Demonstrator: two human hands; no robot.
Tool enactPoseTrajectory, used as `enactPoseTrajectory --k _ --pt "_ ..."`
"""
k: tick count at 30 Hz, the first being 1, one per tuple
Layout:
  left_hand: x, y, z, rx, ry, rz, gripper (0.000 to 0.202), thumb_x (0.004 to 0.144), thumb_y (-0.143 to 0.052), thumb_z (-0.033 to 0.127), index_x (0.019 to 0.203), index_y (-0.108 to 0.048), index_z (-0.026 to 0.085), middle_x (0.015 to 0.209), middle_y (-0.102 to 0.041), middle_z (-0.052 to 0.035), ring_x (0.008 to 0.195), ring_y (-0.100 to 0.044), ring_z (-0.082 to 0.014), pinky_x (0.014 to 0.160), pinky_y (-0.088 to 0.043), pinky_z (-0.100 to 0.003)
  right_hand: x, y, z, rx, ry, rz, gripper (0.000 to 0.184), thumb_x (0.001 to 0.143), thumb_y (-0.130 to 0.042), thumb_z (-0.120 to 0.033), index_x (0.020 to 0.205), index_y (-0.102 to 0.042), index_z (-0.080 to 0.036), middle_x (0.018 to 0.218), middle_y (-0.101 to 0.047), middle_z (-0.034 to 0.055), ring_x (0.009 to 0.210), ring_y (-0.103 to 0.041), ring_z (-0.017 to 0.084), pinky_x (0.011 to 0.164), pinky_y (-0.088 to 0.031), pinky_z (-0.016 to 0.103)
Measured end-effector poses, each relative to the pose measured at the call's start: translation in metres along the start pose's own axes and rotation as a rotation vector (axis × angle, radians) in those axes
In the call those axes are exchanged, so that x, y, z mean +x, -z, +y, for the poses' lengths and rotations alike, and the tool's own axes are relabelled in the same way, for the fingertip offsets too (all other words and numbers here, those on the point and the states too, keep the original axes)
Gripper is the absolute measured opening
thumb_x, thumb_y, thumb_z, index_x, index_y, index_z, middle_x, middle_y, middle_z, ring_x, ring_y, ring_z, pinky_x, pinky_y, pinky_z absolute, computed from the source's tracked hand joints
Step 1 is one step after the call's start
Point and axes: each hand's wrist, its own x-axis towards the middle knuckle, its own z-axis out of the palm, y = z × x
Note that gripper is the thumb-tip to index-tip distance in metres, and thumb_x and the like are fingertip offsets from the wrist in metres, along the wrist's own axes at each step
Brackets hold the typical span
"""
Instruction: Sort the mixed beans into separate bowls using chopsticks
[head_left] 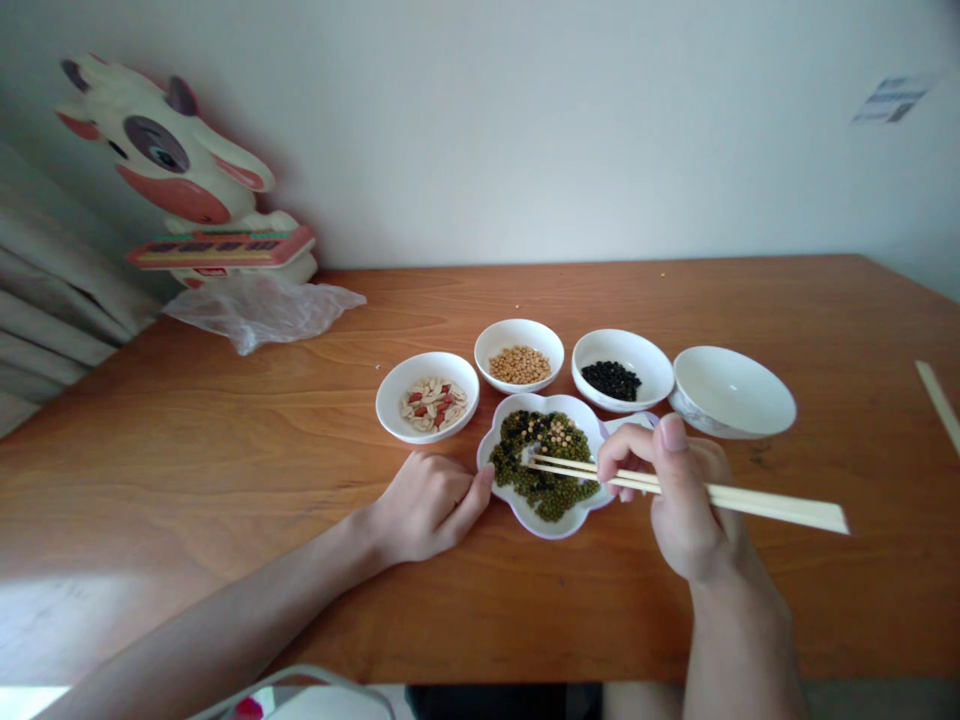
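Observation:
My right hand (690,490) grips a pair of wooden chopsticks (772,503). Their tips reach into a flower-shaped white dish (551,525) with a purple rim. Green beans (551,500) cover most of the dish, mixed with black beans (517,428) and some yellow soybeans (560,433). Whether a bean sits between the tips is too small to tell. At the dish's left edge my left hand (431,505) is closed, its thumb on the rim and its other fingers curled under. The dish's handle (634,422) extends right, partly behind my right hand.
Behind the dish stand white bowls holding peanuts (435,403), soybeans (519,365) and black beans (612,380), plus a patterned bowl (735,392) at right. A plastic bag (262,310) lies before a cow toy keyboard (217,245). A pale stick (937,405) lies far right.

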Motion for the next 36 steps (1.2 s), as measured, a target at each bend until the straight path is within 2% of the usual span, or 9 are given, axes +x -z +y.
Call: enactPoseTrajectory --k 13,28,36 --pt "-0.0007 -0.0019 -0.0009 -0.038 0.022 0.001 0.057 0.115 -0.032 0.028 0.059 -0.040 0.020 0.053 -0.055 -0.0011 0.045 -0.039 -0.0099 0.054 -0.025 -0.036 0.0003 0.0008 -0.0026 0.004 0.072 0.068 0.079 0.111 -0.020 -0.065 0.065 -0.068 -0.023 0.057 -0.059 0.0025 0.057 -0.057 0.016 0.056 -0.040 0.033" --pt "-0.0006 -0.0016 -0.0010 -0.024 0.010 -0.002 0.058 0.116 -0.032 0.027 0.059 -0.042 0.019 0.053 -0.055 -0.0012 0.045 -0.040 -0.0100 0.055 -0.024 -0.037 0.0004 -0.0008 0.0017 -0.018 0.019 -0.005 0.077 0.111 -0.018 -0.067 0.069 -0.066 -0.023 0.063 -0.062 0.0012 0.062 -0.057 0.015 0.060 -0.040 0.033" --pt "-0.0003 -0.0010 -0.0009 -0.029 0.013 -0.002 0.058 0.115 -0.033 0.028 0.059 -0.041 0.020 0.053 -0.055 -0.0010 0.045 -0.039 -0.0099 0.055 -0.024 -0.037 0.0003 -0.0017 0.0013 -0.023 0.021 0.024 0.077 0.112 -0.020 -0.064 0.067 -0.067 -0.023 0.061 -0.062 0.0011 0.061 -0.057 0.014 0.061 -0.041 0.032"
